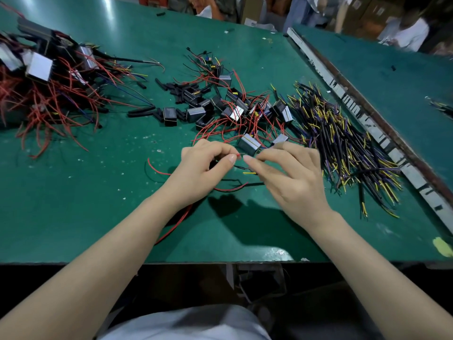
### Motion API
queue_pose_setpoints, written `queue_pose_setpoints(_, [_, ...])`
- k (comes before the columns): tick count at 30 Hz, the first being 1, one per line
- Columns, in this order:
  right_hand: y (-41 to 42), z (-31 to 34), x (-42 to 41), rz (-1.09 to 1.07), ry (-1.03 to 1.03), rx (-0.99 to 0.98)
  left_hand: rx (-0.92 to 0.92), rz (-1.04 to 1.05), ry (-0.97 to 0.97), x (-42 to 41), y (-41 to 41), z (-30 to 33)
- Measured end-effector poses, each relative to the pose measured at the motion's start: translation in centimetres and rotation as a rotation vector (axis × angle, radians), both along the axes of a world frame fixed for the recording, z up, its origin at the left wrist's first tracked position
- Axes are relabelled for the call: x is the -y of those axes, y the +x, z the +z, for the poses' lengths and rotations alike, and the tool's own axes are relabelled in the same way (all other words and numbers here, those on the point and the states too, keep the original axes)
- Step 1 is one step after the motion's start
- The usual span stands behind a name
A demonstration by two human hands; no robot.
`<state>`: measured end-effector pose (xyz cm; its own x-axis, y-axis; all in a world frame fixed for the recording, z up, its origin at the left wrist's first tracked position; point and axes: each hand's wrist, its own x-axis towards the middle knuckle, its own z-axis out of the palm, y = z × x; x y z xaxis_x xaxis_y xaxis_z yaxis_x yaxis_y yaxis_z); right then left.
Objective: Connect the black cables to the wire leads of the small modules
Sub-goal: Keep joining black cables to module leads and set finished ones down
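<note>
Both hands pinch at frame centre: our left hand (203, 163) holds a red lead (238, 156), our right hand (286, 173) a black cable (241, 167). We should align bared tips before twisting.

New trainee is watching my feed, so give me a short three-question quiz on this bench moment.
1. True or false: the left hand pinches a red wire lead.
2. The pile of black cables lies on which side of the hands? A) left B) right
3. What colour is the table?

Key: 1 true; 2 B; 3 green.
</note>
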<state>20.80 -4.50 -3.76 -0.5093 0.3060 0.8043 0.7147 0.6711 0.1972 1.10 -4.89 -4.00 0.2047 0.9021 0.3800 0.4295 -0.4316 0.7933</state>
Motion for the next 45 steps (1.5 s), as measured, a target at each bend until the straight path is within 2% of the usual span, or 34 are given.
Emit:
queue_pose_setpoints(6, [-1.0,0.9,-1.4,-0.029,0.041,0.022,-0.002,-0.034,-0.021,-0.1,-0.3,0.0])
queue_pose_setpoints(15, [-0.8,2.5,-1.7,0.022,-0.12,0.138,-0.026,-0.03,0.105,-0.1,-0.3,0.2])
queue_pose_setpoints(17, [-1.5,3.1,-1.1,-0.026,-0.346,0.069,-0.04,-0.006,0.158,-0.2,-0.4,0.1])
queue_pose_setpoints(20, [-3.0,4.1,-0.7,-0.165,-0.888,-0.111,-0.088,0.059,0.253,-0.3,-0.6,0.1])
queue_pose_setpoints(23, [-3.8,6.1,-1.1,-0.174,-1.388,-0.33,-0.123,0.095,0.314,-0.3,-0.6,0.1])
queue_pose_setpoints(25, [-3.5,7.0,-1.5,-0.161,-1.542,-0.361,-0.13,0.102,0.317,-0.3,-0.6,0.0])
queue_pose_setpoints(26, [-3.2,7.1,-1.6,-0.14,-1.547,-0.336,-0.129,0.105,0.308,-0.2,-0.6,-0.1])
queue_pose_setpoints(28, [-2.8,6.5,-1.7,-0.064,-1.43,-0.33,-0.109,0.116,0.271,-0.2,-0.5,-0.1])
queue_pose_setpoints(29, [-2.5,6.0,-1.6,-0.042,-1.297,-0.346,-0.09,0.121,0.248,-0.2,-0.5,0.0])
queue_pose_setpoints(31, [-1.6,5.0,-1.3,-0.032,-0.795,-0.276,-0.043,0.128,0.202,-0.3,-0.4,0.1])
queue_pose_setpoints(33, [-0.8,3.8,-0.8,-0.016,-0.309,-0.102,0.003,0.121,0.161,-0.4,-0.3,0.2])
queue_pose_setpoints(35, [-0.3,2.5,-0.4,-0.008,-0.039,0.013,0.046,0.099,0.12,-0.4,-0.3,0.2])
queue_pose_setpoints(39, [-1.1,1.2,-0.7,-0.025,0.119,0.027,0.125,0.041,0.036,-0.3,-0.4,0.2])
queue_pose_setpoints(45, [-1.9,1.6,-2.0,-0.092,0.16,0.076,0.168,-0.033,-0.065,-0.7,-0.6,-0.3])
